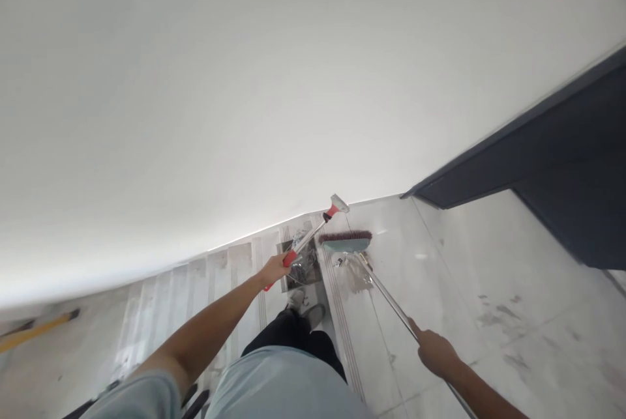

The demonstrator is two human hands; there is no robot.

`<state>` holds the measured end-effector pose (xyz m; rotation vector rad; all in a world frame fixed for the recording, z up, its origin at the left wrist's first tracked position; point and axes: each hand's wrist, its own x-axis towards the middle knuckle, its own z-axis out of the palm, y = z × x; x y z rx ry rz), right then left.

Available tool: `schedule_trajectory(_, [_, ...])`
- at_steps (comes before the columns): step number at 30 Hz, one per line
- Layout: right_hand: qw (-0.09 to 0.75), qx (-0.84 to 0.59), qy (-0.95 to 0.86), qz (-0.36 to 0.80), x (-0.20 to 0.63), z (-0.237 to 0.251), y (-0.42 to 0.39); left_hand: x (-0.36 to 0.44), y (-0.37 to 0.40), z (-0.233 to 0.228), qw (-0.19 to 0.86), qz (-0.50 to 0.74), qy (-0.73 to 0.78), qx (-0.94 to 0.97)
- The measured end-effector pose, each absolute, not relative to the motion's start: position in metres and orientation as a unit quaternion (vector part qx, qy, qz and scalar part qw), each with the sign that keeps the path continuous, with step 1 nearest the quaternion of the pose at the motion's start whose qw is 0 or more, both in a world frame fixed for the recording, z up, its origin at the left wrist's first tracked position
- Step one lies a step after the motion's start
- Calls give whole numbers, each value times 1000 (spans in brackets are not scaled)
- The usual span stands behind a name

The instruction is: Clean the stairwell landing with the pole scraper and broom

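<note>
My left hand (275, 270) is closed around the red grip of a long-handled scraper (313, 234). Its red and pale head points up and away, close to the foot of the white wall. With my right hand (437, 352) I grip the metal pole of a broom (348, 241). The broom's head, grey-blue with dark red bristles, rests on the pale floor right of my feet. Beside it lies some small debris (338, 262). Clear crumpled plastic (304, 266) lies on a dark patch of floor, partly behind the scraper and my left hand.
A white wall (293, 93) rises in front of me. Dark blue panels (548, 139) stand at the right. Grooved pale strips (220, 282) run across the floor at the left, near a yellow bar (39, 331). Dark smudges (508, 311) mark the floor tiles at the right.
</note>
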<state>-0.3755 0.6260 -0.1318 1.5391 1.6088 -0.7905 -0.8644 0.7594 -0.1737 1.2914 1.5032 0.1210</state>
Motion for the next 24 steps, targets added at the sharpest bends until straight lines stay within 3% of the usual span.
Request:
schedule_trajectory(7, [327,710,513,-355,-410,-178,677,-858,766,-201,549,19,652,522])
schedule_trajectory(11, [333,706,482,-399,-442,-198,634,-854,765,-213,539,-16,639,548])
schedule_trajectory(18, [271,715,468,-442,-436,-155,532,-876,775,-221,513,-70,633,575])
schedule_trajectory(24, [219,806,377,-400,-421,-139,518,-888,765,-219,501,-104,623,592])
